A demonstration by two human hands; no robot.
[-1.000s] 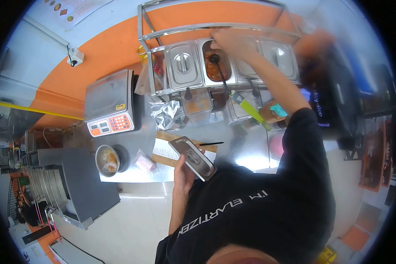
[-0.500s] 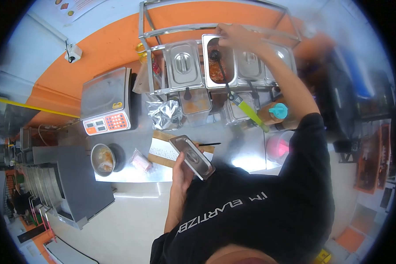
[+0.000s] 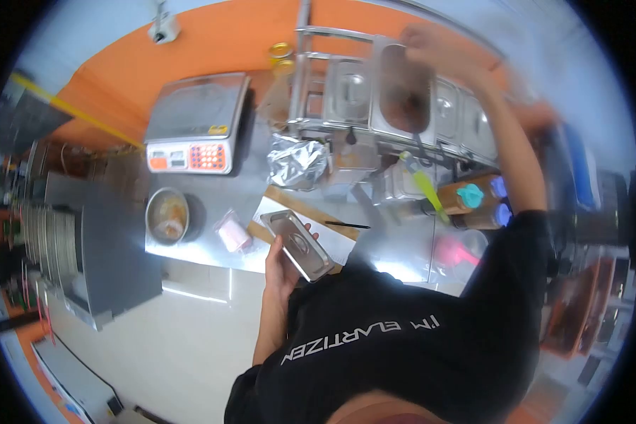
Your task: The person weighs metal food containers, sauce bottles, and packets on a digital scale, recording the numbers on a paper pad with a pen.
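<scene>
Near the table's front edge, my left hand [image 3: 281,265] is closed around a small rectangular stainless steel lid [image 3: 298,244]. My right hand [image 3: 424,49], reaching out and blurred, is closed at the far rim of a deep steel food pan [image 3: 383,78] in the metal rack. Reddish-brown food shows dimly inside that pan. A ladle with a lime-green handle [image 3: 425,187] leans out over its near edge. Lidded steel pans, one with a lid [image 3: 350,88] on the left, flank it on both sides.
A digital scale [image 3: 198,116] stands at the left. On the steel table are a metal bowl [image 3: 167,217] with food, a pink packet [image 3: 233,233], crumpled foil [image 3: 297,162], paper [image 3: 275,206], a black pen [image 3: 348,225], and sauce bottles with teal [image 3: 470,196] and purple caps.
The view has shifted, so the table and rack appear farther right. The deep pan looks more tilted, with my right hand still at its far rim. My left hand keeps hold of the lid.
</scene>
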